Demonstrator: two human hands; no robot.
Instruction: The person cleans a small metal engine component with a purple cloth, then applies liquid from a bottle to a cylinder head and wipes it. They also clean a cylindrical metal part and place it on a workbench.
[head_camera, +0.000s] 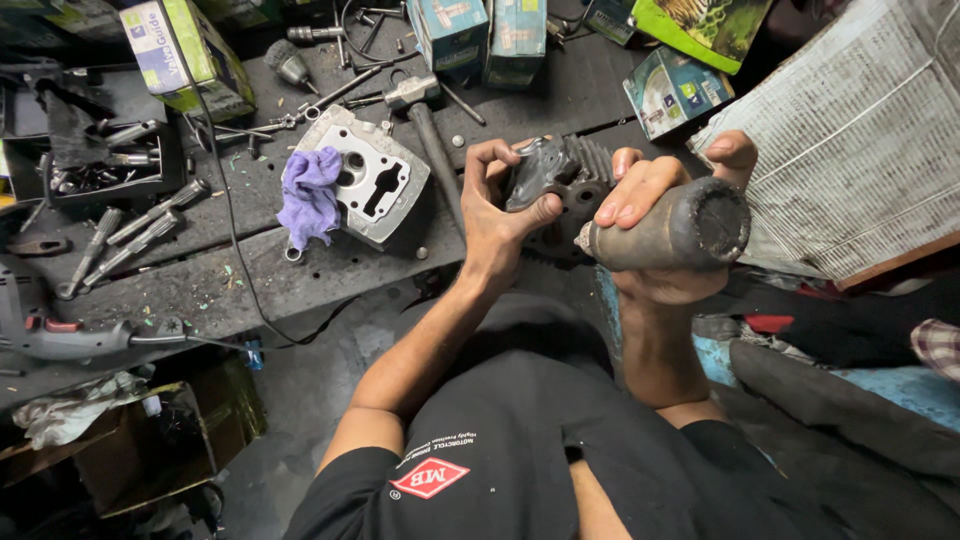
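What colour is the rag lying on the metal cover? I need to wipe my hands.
Purple; the rag shows clearly in the head view.

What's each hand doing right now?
Left hand: closed on the finned cylinder.
Right hand: closed around a dark tool handle, its tip at the cylinder.
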